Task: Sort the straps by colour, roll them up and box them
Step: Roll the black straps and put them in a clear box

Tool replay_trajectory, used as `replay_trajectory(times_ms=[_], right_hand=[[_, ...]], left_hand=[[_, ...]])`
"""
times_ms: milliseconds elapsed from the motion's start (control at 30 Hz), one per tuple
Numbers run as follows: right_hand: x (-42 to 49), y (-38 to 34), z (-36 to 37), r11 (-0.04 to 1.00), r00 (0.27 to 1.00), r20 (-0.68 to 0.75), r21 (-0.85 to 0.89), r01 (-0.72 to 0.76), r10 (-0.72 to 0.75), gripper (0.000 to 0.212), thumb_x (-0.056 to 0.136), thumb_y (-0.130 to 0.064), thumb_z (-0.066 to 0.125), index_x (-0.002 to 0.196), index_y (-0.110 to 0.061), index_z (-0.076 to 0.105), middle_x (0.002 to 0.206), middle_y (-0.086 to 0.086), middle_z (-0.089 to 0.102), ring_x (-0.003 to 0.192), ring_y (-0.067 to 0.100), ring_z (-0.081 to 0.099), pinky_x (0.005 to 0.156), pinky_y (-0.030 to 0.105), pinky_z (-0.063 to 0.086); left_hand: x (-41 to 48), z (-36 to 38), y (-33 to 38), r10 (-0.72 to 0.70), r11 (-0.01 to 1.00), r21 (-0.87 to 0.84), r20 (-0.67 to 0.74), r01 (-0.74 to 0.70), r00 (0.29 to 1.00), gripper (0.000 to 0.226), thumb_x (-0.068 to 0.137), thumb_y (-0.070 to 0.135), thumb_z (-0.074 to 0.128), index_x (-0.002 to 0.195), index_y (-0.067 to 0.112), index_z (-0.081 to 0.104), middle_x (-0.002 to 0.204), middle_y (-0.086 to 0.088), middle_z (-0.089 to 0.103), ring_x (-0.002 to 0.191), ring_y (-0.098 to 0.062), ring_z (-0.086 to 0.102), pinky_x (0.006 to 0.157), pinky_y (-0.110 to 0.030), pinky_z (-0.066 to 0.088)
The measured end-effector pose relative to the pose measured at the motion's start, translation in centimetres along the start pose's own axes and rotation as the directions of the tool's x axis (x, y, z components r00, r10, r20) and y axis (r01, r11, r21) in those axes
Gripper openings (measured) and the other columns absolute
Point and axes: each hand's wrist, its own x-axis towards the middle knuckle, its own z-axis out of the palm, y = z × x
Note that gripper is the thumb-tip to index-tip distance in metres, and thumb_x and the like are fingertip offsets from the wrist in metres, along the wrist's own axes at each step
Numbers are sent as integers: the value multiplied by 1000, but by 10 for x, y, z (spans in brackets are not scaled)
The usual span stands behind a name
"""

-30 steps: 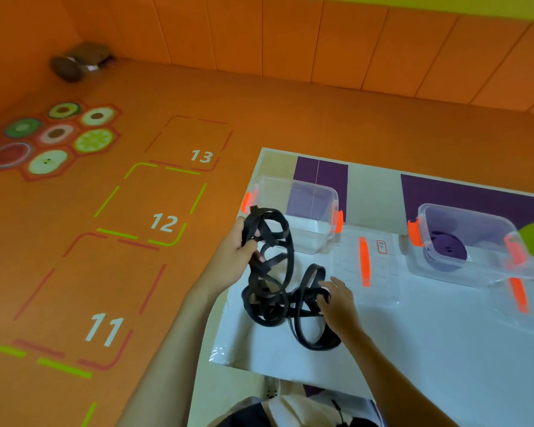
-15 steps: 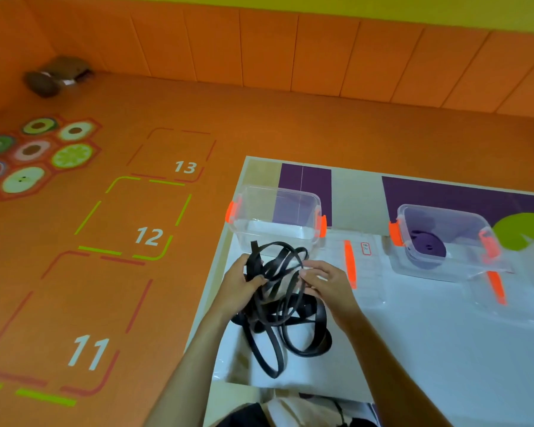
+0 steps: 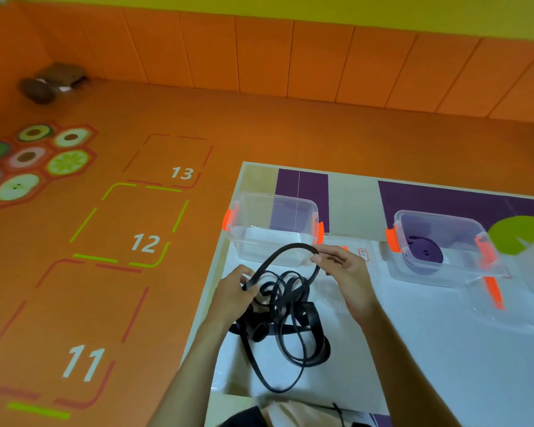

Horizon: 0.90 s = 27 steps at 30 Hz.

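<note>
A tangled black strap [image 3: 285, 315] lies in loose loops on the white table [image 3: 444, 365] in front of me. My left hand [image 3: 233, 295] pinches one stretch of it at the left of the tangle. My right hand [image 3: 342, 269] pinches the same stretch higher up, so an arc of strap stands between the two hands. Behind the hands stands a clear box [image 3: 272, 229] with orange clips and nothing visible inside. A second clear box [image 3: 441, 245] to the right holds a rolled purple strap [image 3: 424, 251].
Two clear lids with orange handles lie on the table, one [image 3: 364, 257] behind my right hand and one [image 3: 494, 291] in front of the right box. The table's left edge borders an orange floor with numbered squares. A dark object [image 3: 48, 83] lies by the far wall.
My hands have drawn a stretch of strap out of the tangle into a raised arc. The right hand has moved right and up; the rest of the tangle has sunk onto the table.
</note>
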Motion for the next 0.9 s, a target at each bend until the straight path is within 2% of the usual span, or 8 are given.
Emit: replay_trajectory(times_ms=[133, 233, 333, 500, 567, 667, 767, 900], right_hand=[[1, -17, 4, 997, 997, 57, -58, 58, -55, 21, 89, -17, 81, 110, -19, 79, 107, 1, 78, 101, 25, 70, 88, 35, 54], [1, -34, 10, 986, 986, 122, -109, 124, -110, 23, 90, -16, 82, 112, -21, 77, 100, 5, 76, 96, 24, 71, 93, 47, 59], [1, -48, 15, 974, 971, 199, -157, 166, -133, 28, 93, -14, 79, 117, -28, 75, 99, 2, 77, 98, 22, 74, 97, 54, 58], [-3, -79, 23, 948, 950, 206, -170, 270, -234, 24, 94, -8, 76, 112, -22, 77, 103, -3, 79, 102, 18, 74, 99, 45, 58], [-1, -92, 26, 938, 943, 184, -158, 309, -279, 21, 94, -5, 75, 109, -18, 77, 105, -3, 79, 100, 17, 74, 98, 41, 59], [1, -107, 29, 920, 930, 164, -163, 356, -330, 21, 94, -6, 75, 107, -21, 78, 109, -5, 76, 102, 15, 72, 90, 33, 58], [0, -124, 32, 886, 912, 174, -226, 405, -372, 18, 89, -16, 81, 103, -28, 79, 108, -7, 69, 98, 11, 67, 79, 18, 51], [5, -146, 38, 835, 894, 121, -322, 446, -431, 11, 85, -19, 85, 88, -26, 78, 90, -7, 72, 82, 12, 69, 75, 26, 55]], left_hand=[[-1, -4, 13, 70, 995, 68, 77, -75, 995, 47, 92, 23, 71, 133, 36, 53, 129, 7, 55, 128, -20, 53, 101, -36, 48], [-10, -10, 35, 185, 976, -144, 165, -162, 969, 79, 90, 32, 78, 152, 51, 33, 157, 23, 33, 149, 1, 27, 117, -30, 32], [-21, -15, 66, 323, 916, -297, 151, -268, 935, 86, 87, 47, 83, 152, 59, 29, 160, 36, 28, 147, 15, 22, 113, -20, 28], [-25, -19, 102, 415, 853, -372, 61, -365, 908, 35, 96, 35, 76, 129, 36, 65, 127, 13, 70, 128, -9, 61, 112, -46, 48], [-27, -22, 111, 426, 858, -339, 46, -387, 904, 26, 100, 34, 71, 125, 33, 68, 114, 12, 74, 115, -11, 68, 106, -44, 51], [-31, -32, 124, 473, 865, -235, 82, -444, 877, 27, 107, 35, 59, 134, 33, 60, 102, 24, 69, 102, -5, 67, 95, -27, 49], [-38, -43, 142, 555, 832, -84, 122, -549, 823, 32, 111, 38, 45, 144, 37, 48, 115, 30, 64, 108, 6, 60, 94, -17, 45], [-37, -51, 160, 598, 799, -3, 99, -601, 795, 18, 111, 33, 41, 126, 33, 52, 105, 14, 66, 92, -10, 62, 84, -37, 54]])
